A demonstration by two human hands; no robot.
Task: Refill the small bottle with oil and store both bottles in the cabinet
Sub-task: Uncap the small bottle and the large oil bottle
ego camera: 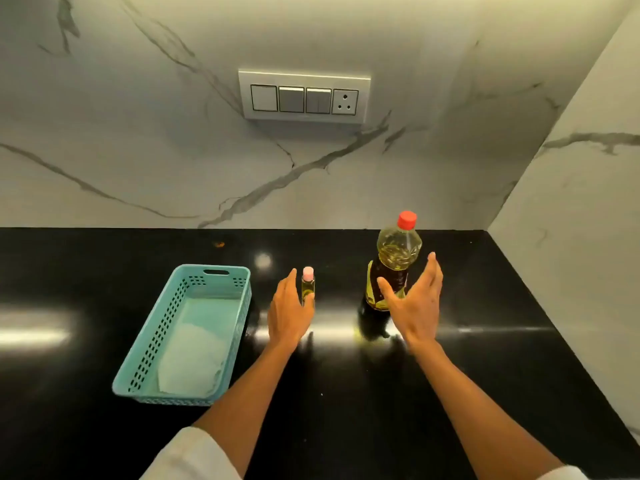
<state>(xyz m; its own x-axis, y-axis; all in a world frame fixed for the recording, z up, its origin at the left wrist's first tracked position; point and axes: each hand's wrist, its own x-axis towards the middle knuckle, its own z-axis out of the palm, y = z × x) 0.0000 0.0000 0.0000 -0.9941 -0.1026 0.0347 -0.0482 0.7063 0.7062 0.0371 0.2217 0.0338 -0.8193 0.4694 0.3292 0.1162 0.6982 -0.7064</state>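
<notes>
Small bottle point(308, 284) beside left hand point(289, 313), large bottle point(398, 251) behind right hand point(417, 306)

Warm, yellowish light comes from above and washes the marble wall point(311, 174), brightest over the switch panel point(304, 97), which casts a soft shadow below itself. My black surface point(346, 393) is glossy and throws glare: a wide streak at the left edge, a round spot behind the small bottle point(308, 287), and thinner streaks to the right. The wide lens bends the corner lines. My sleeve point(194, 455) looks soft.
</notes>
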